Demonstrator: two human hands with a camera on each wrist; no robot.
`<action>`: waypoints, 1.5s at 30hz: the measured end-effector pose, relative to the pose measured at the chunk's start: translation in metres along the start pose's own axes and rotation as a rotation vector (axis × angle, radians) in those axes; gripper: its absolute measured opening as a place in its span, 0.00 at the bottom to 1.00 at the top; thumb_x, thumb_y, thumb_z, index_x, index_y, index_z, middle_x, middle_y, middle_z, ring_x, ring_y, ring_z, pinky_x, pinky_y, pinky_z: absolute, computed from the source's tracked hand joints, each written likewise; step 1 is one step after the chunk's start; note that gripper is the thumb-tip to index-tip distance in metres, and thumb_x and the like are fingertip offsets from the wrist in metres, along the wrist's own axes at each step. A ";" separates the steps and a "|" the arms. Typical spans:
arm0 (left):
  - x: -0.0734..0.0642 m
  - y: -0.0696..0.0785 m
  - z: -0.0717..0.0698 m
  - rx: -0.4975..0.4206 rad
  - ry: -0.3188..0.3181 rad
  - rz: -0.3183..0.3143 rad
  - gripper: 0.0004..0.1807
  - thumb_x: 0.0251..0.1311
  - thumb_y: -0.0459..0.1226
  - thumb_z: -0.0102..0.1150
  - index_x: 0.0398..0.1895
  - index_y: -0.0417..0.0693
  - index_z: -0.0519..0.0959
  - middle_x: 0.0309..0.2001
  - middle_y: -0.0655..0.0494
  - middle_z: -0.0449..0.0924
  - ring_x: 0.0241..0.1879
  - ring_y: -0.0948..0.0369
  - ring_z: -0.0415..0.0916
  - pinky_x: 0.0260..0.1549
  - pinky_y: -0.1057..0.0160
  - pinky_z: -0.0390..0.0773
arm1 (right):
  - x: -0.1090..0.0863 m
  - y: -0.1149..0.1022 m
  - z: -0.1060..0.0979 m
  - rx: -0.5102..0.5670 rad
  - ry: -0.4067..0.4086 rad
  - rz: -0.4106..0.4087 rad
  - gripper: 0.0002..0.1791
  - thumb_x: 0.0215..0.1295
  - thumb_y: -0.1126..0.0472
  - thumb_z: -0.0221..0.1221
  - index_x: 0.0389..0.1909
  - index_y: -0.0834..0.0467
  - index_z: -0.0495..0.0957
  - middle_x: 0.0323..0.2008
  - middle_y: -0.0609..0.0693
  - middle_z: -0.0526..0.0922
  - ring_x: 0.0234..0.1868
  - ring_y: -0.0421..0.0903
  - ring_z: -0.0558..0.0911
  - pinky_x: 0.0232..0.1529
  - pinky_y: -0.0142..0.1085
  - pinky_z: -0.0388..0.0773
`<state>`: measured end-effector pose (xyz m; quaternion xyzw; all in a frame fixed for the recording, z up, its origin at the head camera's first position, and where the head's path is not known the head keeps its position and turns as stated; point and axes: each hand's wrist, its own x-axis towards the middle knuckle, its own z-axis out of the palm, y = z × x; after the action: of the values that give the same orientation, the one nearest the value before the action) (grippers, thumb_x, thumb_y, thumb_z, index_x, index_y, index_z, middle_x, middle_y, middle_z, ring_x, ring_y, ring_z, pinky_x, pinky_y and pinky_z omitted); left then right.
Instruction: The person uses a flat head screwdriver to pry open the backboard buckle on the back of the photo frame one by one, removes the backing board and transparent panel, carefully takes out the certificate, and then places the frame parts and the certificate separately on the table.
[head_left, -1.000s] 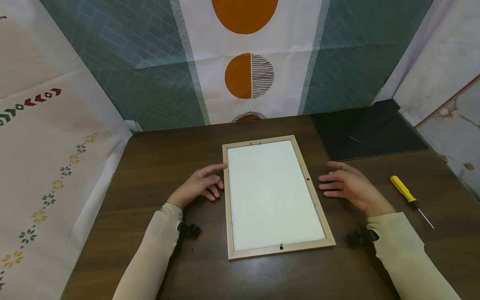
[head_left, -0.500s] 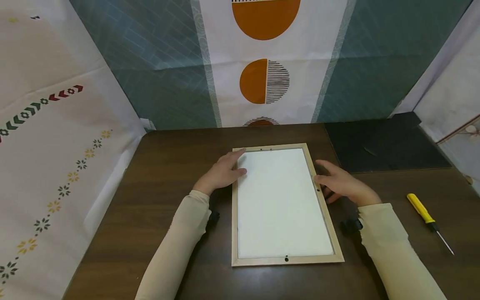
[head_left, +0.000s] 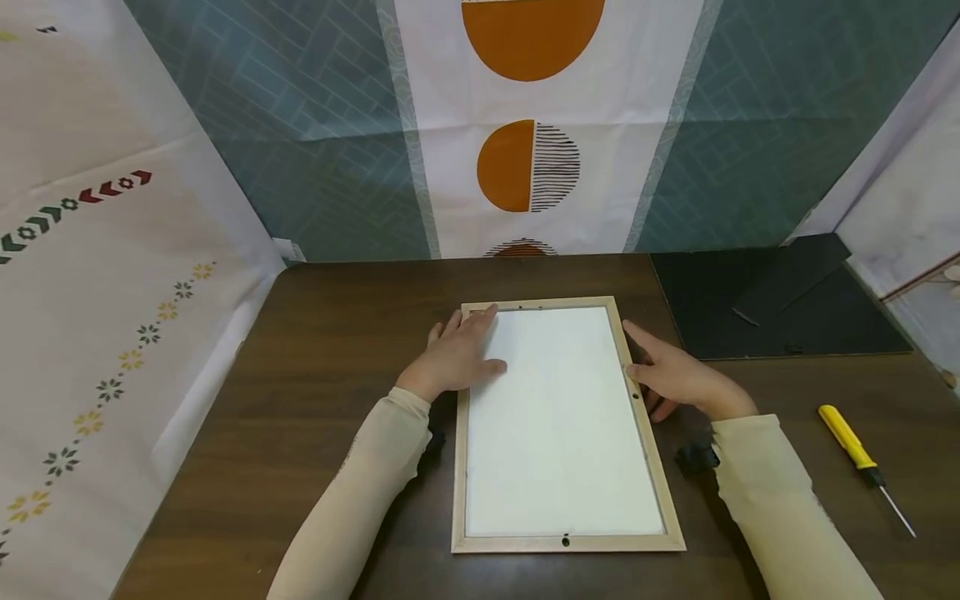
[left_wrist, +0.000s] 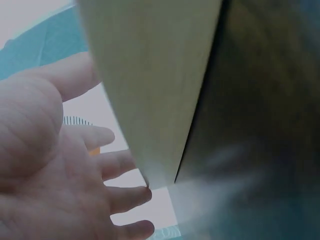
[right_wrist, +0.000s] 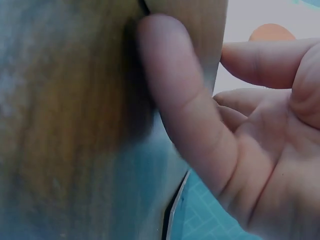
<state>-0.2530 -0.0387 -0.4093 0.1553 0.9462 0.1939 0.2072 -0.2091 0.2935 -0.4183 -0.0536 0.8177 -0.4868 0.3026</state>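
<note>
A light wooden picture frame with a white sheet or panel inside it lies flat on the dark table. In the head view, my left hand rests over the frame's upper left edge, with fingers extended and the thumb over the white panel. In the left wrist view, the fingers of the left hand spread along the frame's side wall. My right hand is at the right edge, its thumb touching the rim. The right wrist view has one finger of the right hand against the frame's side.
A yellow-handled screwdriver lies on the table to the right. A black flat board, with a dark strip on it, lies at the back right. Patterned cloths hang behind and at both sides.
Both hands have come in to the frame: the left from beside its left edge to over the upper left corner area, the right onto the right edge. The view has shifted slightly.
</note>
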 end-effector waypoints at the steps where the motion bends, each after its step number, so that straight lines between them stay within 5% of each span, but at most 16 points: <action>1: -0.001 0.001 0.000 0.013 0.001 -0.006 0.51 0.67 0.54 0.62 0.83 0.61 0.41 0.80 0.50 0.46 0.78 0.43 0.31 0.71 0.38 0.34 | 0.000 -0.001 0.001 -0.003 0.004 -0.001 0.45 0.81 0.64 0.47 0.81 0.52 0.25 0.39 0.61 0.77 0.27 0.56 0.83 0.26 0.49 0.83; 5: -0.004 0.001 0.000 0.024 0.003 -0.010 0.52 0.66 0.55 0.63 0.83 0.59 0.41 0.80 0.47 0.45 0.78 0.42 0.31 0.70 0.36 0.35 | 0.001 -0.003 0.005 -0.020 0.015 -0.008 0.44 0.80 0.65 0.47 0.81 0.52 0.25 0.37 0.61 0.77 0.26 0.55 0.83 0.25 0.49 0.83; 16: -0.005 -0.008 -0.010 -0.202 -0.062 0.076 0.49 0.68 0.61 0.56 0.83 0.61 0.42 0.80 0.48 0.47 0.78 0.43 0.27 0.70 0.35 0.33 | 0.001 -0.007 0.008 -0.053 0.016 -0.016 0.42 0.81 0.65 0.46 0.81 0.55 0.28 0.44 0.65 0.77 0.27 0.56 0.84 0.26 0.49 0.83; 21: -0.009 -0.007 -0.015 -0.331 0.007 0.145 0.44 0.72 0.58 0.53 0.83 0.55 0.47 0.79 0.50 0.50 0.78 0.46 0.39 0.71 0.39 0.41 | 0.001 -0.008 0.010 -0.102 0.022 -0.002 0.41 0.81 0.62 0.46 0.82 0.55 0.31 0.49 0.67 0.75 0.28 0.54 0.83 0.26 0.48 0.83; 23: -0.010 -0.006 -0.017 -0.426 0.045 0.158 0.43 0.72 0.56 0.54 0.82 0.54 0.49 0.78 0.48 0.53 0.76 0.47 0.48 0.70 0.42 0.51 | 0.001 -0.008 0.011 -0.130 0.017 -0.001 0.41 0.80 0.60 0.48 0.82 0.54 0.34 0.48 0.65 0.75 0.28 0.53 0.81 0.27 0.47 0.82; 28: -0.011 -0.008 -0.022 -0.627 0.163 0.129 0.39 0.71 0.48 0.59 0.80 0.53 0.54 0.73 0.44 0.57 0.70 0.47 0.59 0.65 0.43 0.64 | -0.001 -0.010 0.009 -0.146 -0.029 -0.016 0.42 0.78 0.57 0.54 0.82 0.55 0.38 0.41 0.61 0.74 0.28 0.53 0.77 0.27 0.47 0.81; 33: -0.011 -0.015 -0.028 -0.678 0.240 0.114 0.30 0.71 0.40 0.61 0.74 0.50 0.68 0.67 0.44 0.70 0.65 0.50 0.65 0.63 0.46 0.66 | -0.005 -0.011 0.007 -0.143 -0.070 -0.010 0.44 0.77 0.57 0.57 0.81 0.52 0.38 0.39 0.60 0.74 0.28 0.54 0.77 0.26 0.47 0.80; 40: -0.017 -0.023 -0.040 -0.749 0.145 0.209 0.19 0.71 0.36 0.60 0.63 0.46 0.80 0.56 0.45 0.80 0.49 0.52 0.75 0.51 0.53 0.76 | -0.011 -0.011 0.009 -0.169 -0.138 -0.008 0.55 0.72 0.58 0.63 0.82 0.49 0.29 0.36 0.58 0.73 0.28 0.53 0.77 0.27 0.47 0.80; 45: -0.024 -0.031 -0.047 -0.651 0.071 0.267 0.19 0.71 0.32 0.57 0.63 0.44 0.79 0.43 0.49 0.82 0.43 0.53 0.75 0.49 0.57 0.75 | -0.015 -0.013 0.014 -0.204 -0.180 -0.020 0.55 0.71 0.59 0.63 0.82 0.52 0.31 0.34 0.57 0.74 0.28 0.53 0.78 0.29 0.46 0.79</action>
<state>-0.2605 -0.0888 -0.3751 0.1967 0.8127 0.5162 0.1855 -0.1922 0.2822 -0.4056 -0.1357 0.8321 -0.3971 0.3627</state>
